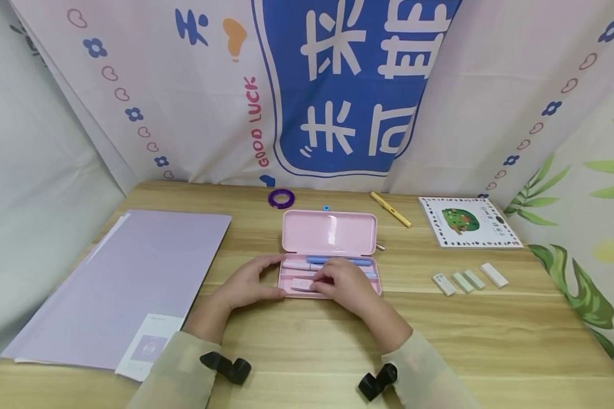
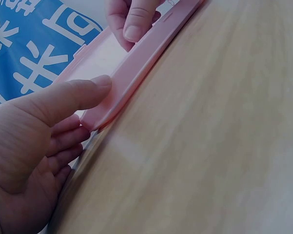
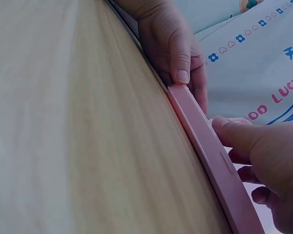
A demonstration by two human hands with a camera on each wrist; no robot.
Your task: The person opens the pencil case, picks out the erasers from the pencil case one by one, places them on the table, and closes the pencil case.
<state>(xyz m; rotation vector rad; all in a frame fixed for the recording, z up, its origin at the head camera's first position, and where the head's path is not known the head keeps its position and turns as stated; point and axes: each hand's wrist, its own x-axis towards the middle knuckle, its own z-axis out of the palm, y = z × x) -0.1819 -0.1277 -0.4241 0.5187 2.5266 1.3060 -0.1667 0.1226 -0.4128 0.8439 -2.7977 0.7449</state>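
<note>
A pink pencil case [image 1: 330, 232] lies with its lid raised at the middle of the wooden table. My left hand [image 1: 248, 284] holds the case's left end, thumb at the front corner and fingers behind; the left wrist view shows the thumb [image 2: 95, 90] on the front wall. My right hand [image 1: 349, 287] reaches into the front compartment and pinches the right end of a white eraser [image 1: 301, 284]. Behind it, a blue pen [image 1: 360, 262] and a pale pink pen [image 1: 295, 265] lie in the back compartment, partly covered by the right hand.
On the left lies a large lilac folder [image 1: 148, 267] with a white packet [image 1: 145, 347] over its near corner. A purple tape roll [image 1: 270, 199] and a yellow pen [image 1: 390, 209] are behind the case. Rightward are a booklet [image 1: 491, 236] and several small blocks [image 1: 493, 275].
</note>
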